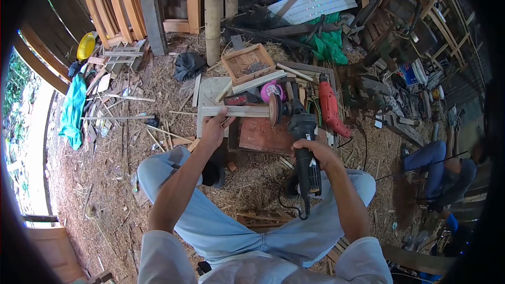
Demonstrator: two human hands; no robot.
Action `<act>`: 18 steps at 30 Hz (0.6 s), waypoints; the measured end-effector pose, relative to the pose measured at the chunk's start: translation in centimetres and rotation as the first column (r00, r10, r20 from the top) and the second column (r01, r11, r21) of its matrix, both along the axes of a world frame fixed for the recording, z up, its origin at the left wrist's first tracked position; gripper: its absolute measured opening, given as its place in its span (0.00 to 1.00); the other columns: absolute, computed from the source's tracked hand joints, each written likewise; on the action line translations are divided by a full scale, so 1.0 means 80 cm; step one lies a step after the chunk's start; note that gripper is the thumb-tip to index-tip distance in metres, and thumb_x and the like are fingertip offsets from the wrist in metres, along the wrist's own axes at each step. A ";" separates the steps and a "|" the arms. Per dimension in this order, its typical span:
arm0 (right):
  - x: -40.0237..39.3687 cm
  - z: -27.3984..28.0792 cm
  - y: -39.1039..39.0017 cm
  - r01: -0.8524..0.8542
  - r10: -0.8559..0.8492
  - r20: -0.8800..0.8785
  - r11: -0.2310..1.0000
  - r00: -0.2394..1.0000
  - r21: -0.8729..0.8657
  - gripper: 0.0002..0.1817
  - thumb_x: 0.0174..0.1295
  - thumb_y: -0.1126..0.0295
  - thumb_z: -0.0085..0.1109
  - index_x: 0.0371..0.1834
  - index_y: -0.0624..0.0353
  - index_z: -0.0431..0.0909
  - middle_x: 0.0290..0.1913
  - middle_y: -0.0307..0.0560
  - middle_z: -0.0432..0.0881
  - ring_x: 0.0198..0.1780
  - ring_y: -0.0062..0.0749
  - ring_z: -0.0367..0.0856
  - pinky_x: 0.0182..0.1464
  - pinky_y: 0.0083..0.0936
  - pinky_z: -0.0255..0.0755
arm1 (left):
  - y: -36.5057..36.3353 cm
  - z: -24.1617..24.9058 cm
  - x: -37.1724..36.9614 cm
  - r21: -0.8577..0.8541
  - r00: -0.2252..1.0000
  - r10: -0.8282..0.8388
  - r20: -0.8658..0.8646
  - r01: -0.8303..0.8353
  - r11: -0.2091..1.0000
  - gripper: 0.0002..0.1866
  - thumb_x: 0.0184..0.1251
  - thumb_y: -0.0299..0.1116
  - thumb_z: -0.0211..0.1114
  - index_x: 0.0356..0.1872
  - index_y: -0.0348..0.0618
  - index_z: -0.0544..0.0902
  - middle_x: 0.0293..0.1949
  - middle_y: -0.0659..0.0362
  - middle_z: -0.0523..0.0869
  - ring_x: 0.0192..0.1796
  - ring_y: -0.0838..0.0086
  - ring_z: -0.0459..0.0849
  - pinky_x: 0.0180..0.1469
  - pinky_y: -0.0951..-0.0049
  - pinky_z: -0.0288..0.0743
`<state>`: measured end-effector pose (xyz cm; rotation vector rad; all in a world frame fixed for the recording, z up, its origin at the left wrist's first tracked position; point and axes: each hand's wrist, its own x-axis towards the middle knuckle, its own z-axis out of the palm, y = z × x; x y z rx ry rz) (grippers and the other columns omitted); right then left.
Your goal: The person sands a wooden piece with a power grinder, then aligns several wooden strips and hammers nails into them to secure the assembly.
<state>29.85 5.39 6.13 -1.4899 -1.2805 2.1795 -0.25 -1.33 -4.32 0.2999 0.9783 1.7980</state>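
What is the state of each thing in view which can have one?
Wooden strip, held, its end at the disc
Angle grinder, held; cannot tell whether it spins
Left fingers, gripping the strip
Right fingers, closed around the grinder
Red drill, lying, unheld
Wooden tray, open, small dark pieces inside
Black bundle, crumpled

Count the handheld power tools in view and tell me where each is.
2: the black angle grinder in the right hand, and the red drill lying just right of it. Others may be hidden.
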 end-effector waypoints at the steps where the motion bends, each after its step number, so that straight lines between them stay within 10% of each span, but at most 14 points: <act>1: 0.001 -0.005 0.002 -0.009 0.009 -0.001 1.000 1.000 -0.004 0.14 0.49 0.66 0.65 0.35 0.63 0.76 0.26 0.48 0.82 0.25 0.28 0.81 0.27 0.25 0.76 | 0.001 0.002 0.000 -0.003 1.000 0.002 0.004 -0.002 1.000 0.11 0.65 0.26 0.62 0.48 0.41 0.75 0.45 0.57 0.82 0.47 0.70 0.83 0.48 0.67 0.84; 18: -0.001 -0.002 0.002 0.016 -0.016 -0.008 1.000 1.000 -0.010 0.14 0.49 0.66 0.66 0.34 0.63 0.77 0.26 0.47 0.81 0.26 0.29 0.82 0.28 0.25 0.77 | 0.002 -0.004 -0.001 0.018 1.000 -0.006 0.007 0.006 1.000 0.11 0.66 0.25 0.60 0.49 0.43 0.75 0.44 0.58 0.83 0.47 0.71 0.84 0.47 0.69 0.84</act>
